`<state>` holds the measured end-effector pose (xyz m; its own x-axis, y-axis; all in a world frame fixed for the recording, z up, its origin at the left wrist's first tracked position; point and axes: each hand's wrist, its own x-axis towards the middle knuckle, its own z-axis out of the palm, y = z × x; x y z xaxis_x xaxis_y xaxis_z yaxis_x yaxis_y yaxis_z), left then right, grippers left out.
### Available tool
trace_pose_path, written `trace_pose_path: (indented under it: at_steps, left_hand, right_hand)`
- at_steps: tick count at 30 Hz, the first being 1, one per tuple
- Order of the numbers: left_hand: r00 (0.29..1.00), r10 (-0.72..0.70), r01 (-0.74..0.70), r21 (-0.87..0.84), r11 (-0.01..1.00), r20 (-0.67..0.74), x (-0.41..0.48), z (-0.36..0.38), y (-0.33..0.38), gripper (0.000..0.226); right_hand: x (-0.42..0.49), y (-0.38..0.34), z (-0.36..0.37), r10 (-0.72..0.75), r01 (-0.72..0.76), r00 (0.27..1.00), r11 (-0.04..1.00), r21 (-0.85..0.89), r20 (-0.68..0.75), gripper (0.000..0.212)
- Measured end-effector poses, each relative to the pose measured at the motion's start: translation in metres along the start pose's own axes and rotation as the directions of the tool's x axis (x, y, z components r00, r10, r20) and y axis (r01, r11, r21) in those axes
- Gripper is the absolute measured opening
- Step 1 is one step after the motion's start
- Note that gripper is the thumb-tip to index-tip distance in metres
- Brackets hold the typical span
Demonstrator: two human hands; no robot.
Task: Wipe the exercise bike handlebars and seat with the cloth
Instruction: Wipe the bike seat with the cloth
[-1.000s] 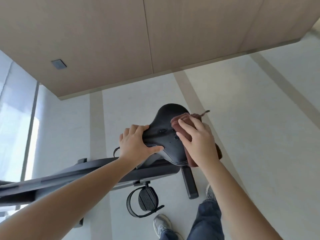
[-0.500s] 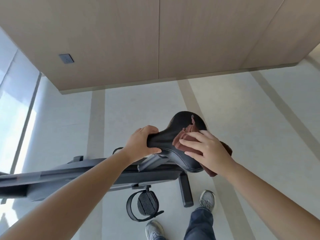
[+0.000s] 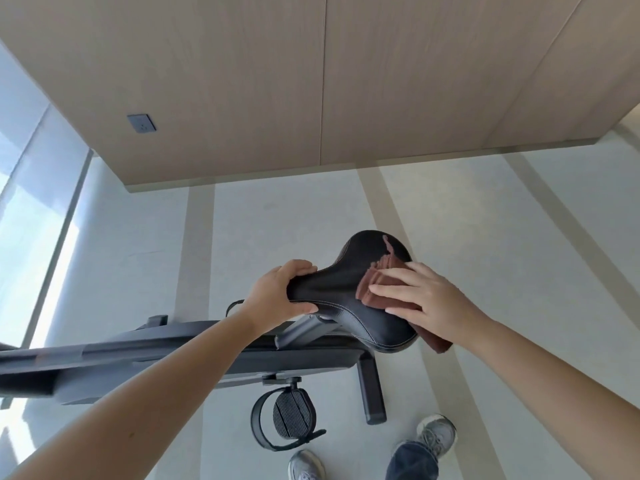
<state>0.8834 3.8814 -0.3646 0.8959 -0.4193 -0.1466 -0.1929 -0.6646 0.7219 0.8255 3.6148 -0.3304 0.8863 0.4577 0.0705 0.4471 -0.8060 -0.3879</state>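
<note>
Left hand [image 3: 277, 294] grips the smooth black stitched saddle's [image 3: 349, 282] narrow nose; right hand [image 3: 427, 303] presses a folded brown terry cloth [image 3: 372, 292] flat onto its wide rear.

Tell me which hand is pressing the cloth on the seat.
The right hand, fingers spread flat on the brown cloth. The left hand has no cloth; it grips the seat by its narrow nose.

The seat [image 3: 346, 289] looks like smooth black leather-like material with pale stitching; the cloth [image 3: 381, 289] is soft, matt brown fabric; the pedal [image 3: 291, 415] is ribbed black plastic; the far wall panel [image 3: 242, 81] is matt wood
</note>
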Motion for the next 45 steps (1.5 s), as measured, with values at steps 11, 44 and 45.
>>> trace_pose_path:
  at_steps: [11, 44, 45]
  left_hand:
    - [0.999, -0.032, 0.033, 0.007, 0.999, -0.035, 0.000, 0.004, 0.001, 0.071]
    - [0.993, -0.020, 0.062, 0.353, 0.934, -0.120, 0.001, 0.012, 0.018, 0.056]
    - [0.992, -0.022, 0.064, 0.352, 0.934, -0.120, 0.001, 0.012, 0.018, 0.056]
  right_hand:
    - [0.048, -0.039, 0.030, -0.114, 0.114, 0.993, 0.984, -0.134, 0.009, 0.036]
    - [0.050, 0.025, 0.015, 0.578, -0.429, 0.783, 0.770, 0.472, -0.230, 0.033]
    - [0.038, 0.020, 0.019, 0.579, -0.416, 0.774, 0.771, 0.483, -0.257, 0.033]
